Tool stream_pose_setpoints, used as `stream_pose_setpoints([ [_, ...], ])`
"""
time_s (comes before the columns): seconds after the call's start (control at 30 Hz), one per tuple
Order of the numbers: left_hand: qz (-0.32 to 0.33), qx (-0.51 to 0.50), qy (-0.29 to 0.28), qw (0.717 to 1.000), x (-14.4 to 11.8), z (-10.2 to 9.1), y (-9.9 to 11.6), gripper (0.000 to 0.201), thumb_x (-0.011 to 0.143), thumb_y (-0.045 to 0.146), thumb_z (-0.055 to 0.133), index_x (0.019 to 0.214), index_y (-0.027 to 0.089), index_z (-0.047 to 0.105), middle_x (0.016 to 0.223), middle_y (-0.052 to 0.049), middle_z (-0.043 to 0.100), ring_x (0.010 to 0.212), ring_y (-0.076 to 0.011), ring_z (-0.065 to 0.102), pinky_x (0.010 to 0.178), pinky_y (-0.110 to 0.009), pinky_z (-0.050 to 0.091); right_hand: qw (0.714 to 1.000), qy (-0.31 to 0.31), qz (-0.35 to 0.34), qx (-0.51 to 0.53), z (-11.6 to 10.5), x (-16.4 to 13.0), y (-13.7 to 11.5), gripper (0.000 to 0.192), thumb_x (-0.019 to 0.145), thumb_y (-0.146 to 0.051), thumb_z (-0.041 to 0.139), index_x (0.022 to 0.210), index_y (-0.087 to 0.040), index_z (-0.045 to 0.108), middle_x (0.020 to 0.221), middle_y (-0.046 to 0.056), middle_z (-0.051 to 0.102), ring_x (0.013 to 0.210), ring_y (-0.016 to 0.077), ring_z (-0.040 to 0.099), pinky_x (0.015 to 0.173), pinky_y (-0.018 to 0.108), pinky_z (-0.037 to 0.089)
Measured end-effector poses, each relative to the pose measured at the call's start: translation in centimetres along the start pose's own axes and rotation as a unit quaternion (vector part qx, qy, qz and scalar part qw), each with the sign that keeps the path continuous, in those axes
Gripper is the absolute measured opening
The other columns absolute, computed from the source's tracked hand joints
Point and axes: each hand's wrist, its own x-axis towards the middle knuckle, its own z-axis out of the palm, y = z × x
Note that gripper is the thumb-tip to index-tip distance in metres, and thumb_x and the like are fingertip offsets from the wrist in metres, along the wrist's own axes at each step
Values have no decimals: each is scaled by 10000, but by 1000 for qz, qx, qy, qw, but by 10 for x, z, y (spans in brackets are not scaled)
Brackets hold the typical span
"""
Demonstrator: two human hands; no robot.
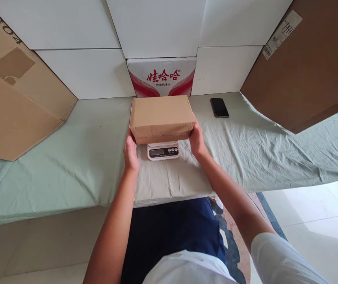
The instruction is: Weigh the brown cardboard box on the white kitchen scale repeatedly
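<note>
- I see the cardboard box (162, 117) sitting on the white scale (163, 150), mid counter (68, 157).
- Left hand (130, 154) grips the box's left end, fingers wrapped on it.
- Right hand (197, 140) presses the right end, fingers mostly hidden.
- Phone (219, 107) lies well apart to the right; printed carton (162, 77) just behind the box.

Closed plain brown cardboard box (162, 117), lying flat and level atop a small white digital scale (163, 150), centred on the surface.
</note>
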Motion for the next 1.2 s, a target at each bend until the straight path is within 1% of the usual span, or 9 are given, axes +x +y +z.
stream_pose_setpoints([
  [0.1, 3, 10, -8, 1000, 0, 0, 0, 946, 796, 937, 465, 1506, 325, 589, 1709, -67, 446, 1634, -300, 332, 1324, -416, 311, 1000, -12, -14, -11, 7, -5, -2, 692, 919, -731, 434, 1537, -419, 458, 1695, -104, 450, 1692, 252, 213, 1428, 542, 157],
  [0.3, -11, 15, -11, 1000, -3, 4, 5, 953, 778, 948, 472, 1467, 305, 619, 1674, -92, 495, 1618, -334, 361, 1318, -454, 322, 999, -20, -24, -11, 13, -12, -15, 597, 950, -663, 460, 1482, -402, 528, 1592, -56, 582, 1636, 277, 347, 1401, 522, 262],
  [0.5, 13, 7, -35, 999, -6, 5, 18, 818, 845, 878, 488, 1408, 307, 648, 1621, -98, 554, 1596, -317, 406, 1296, -447, 361, 999, -21, -41, -23, 11, -5, -22, 612, 939, -682, 449, 1454, -372, 566, 1562, -33, 611, 1617, 298, 377, 1397, 513, 262],
  [0.6, 31, -1, -47, 998, 8, 3, 34, 746, 877, 856, 467, 1363, 324, 657, 1547, -107, 616, 1530, -321, 500, 1259, -485, 407, 996, -32, -65, -49, 12, 13, -23, 695, 913, -745, 450, 1498, -376, 517, 1574, -16, 596, 1598, 309, 410, 1374, 517, 316],
  [0.73, 78, -9, -86, 993, 57, 6, 46, 671, 924, 811, 452, 1332, 321, 660, 1491, -93, 652, 1512, -289, 519, 1294, -486, 356, 989, -39, -121, -77, 22, 55, -20, 800, 875, -805, 498, 1564, -408, 408, 1584, -2, 577, 1586, 319, 425, 1339, 547, 375],
  [0.83, 82, -9, -80, 993, 102, 15, 31, 732, 881, 856, 473, 1343, 317, 652, 1546, -79, 614, 1549, -271, 475, 1307, -443, 347, 984, -31, -156, -86, 33, 87, -10, 868, 856, -815, 541, 1593, -396, 354, 1611, 11, 546, 1604, 315, 390, 1353, 543, 347],
  [0.97, 30, -7, -14, 999, 143, 25, -13, 849, 880, 881, 415, 1431, 260, 592, 1662, -112, 497, 1626, -242, 353, 1337, -378, 274, 988, -18, -138, -72, 43, 115, 20, 927, 807, -821, 588, 1583, -364, 371, 1625, 24, 524, 1599, 298, 395, 1372, 522, 307],
  [1.07, -37, -12, 12, 999, 150, 27, -38, 841, 968, 795, 303, 1518, 192, 507, 1699, -151, 440, 1636, -215, 331, 1334, -352, 265, 994, -6, -91, -56, 39, 126, 42, 934, 764, -787, 640, 1548, -328, 424, 1629, 44, 518, 1570, 312, 430, 1374, 532, 293],
  [1.2, -80, -12, 3, 997, 144, 29, -53, 796, 1012, 728, 258, 1564, 192, 460, 1714, -136, 422, 1622, -196, 357, 1327, -349, 282, 996, 2, -66, -52, 29, 131, 53, 859, 747, -744, 661, 1479, -326, 493, 1605, 23, 552, 1561, 301, 432, 1384, 529, 275],
])
